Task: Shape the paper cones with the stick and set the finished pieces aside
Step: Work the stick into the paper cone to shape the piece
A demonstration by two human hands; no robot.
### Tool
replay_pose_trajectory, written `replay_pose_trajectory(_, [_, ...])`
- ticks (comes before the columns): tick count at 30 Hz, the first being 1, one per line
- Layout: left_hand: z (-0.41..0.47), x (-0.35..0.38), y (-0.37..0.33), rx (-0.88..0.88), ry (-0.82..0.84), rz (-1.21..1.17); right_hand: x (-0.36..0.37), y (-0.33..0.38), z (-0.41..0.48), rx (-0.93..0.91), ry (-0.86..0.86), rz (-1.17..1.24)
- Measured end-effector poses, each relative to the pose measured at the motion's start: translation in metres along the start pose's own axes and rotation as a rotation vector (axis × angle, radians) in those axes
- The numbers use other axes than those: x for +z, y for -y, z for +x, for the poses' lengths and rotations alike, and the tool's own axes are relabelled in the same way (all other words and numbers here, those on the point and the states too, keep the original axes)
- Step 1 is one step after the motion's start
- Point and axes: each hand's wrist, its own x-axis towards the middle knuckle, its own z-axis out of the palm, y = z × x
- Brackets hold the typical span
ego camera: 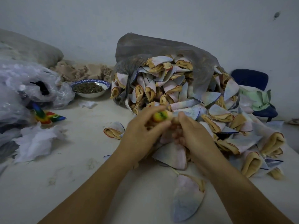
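Observation:
My left hand (142,131) grips a stick with a yellow, red and green end (160,116), blurred by motion. Close beside it, my right hand (191,133) holds a pale paper cone (168,138) between its curled fingers; most of that cone is hidden by both hands. A big heap of paper cones (186,94) with tan folded openings spills from a grey bag (153,47) just beyond my hands. Flat pale pieces lie under my wrists (173,156) and near the front (187,199). One cone (113,132) lies alone to the left.
A blue-rimmed bowl of dark bits (90,88) stands at the back left. Clear plastic bags (29,84), white paper scraps (37,141) and a rainbow packet (50,118) crowd the left. A blue chair (250,79) stands at the right behind the white table (72,183).

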Motion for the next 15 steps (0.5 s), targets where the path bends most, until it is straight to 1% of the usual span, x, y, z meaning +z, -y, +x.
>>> replay_pose_trajectory(1, [0.003, -0.004, 0.000, -0.173, -0.094, -0.178, -0.006, -0.004, -0.007, -0.057, 0.050, -0.156])
replay_pose_trajectory(2, [0.007, -0.007, 0.001, -0.341, -0.166, -0.401, -0.012, -0.012, -0.014, -0.159, 0.120, -0.490])
replay_pose_trajectory(3, [0.012, -0.011, 0.002, -0.472, -0.204, -0.630, -0.016, -0.021, -0.025, -0.231, 0.211, -0.818])
replay_pose_trajectory(4, [0.015, -0.014, 0.004, -0.543, -0.207, -0.854, -0.017, -0.031, -0.032, -0.281, 0.257, -1.026])
replay_pose_trajectory(5, [0.016, -0.016, 0.004, -0.580, -0.190, -1.055, -0.018, -0.039, -0.039, -0.283, 0.288, -1.127])
replay_pose_trajectory(6, [0.016, -0.018, 0.004, -0.604, -0.166, -1.208, -0.019, -0.046, -0.042, -0.251, 0.281, -1.183])
replay_pose_trajectory(7, [0.016, -0.020, 0.002, -0.622, -0.133, -1.305, -0.019, -0.046, -0.044, -0.203, 0.289, -1.242])
replay_pose_trajectory(8, [0.015, -0.021, 0.002, -0.632, -0.106, -1.365, -0.018, -0.046, -0.043, -0.186, 0.296, -1.289])
replay_pose_trajectory(9, [0.015, -0.022, 0.002, -0.641, -0.095, -1.411, -0.017, -0.046, -0.039, -0.171, 0.295, -1.280])
replay_pose_trajectory(13, [0.013, -0.019, 0.004, -0.722, -0.093, -1.485, -0.015, -0.040, -0.031, -0.216, 0.297, -1.214])
replay_pose_trajectory(15, [0.014, -0.018, 0.004, -0.768, -0.118, -1.518, -0.020, -0.025, -0.029, -0.224, 0.269, -1.200])
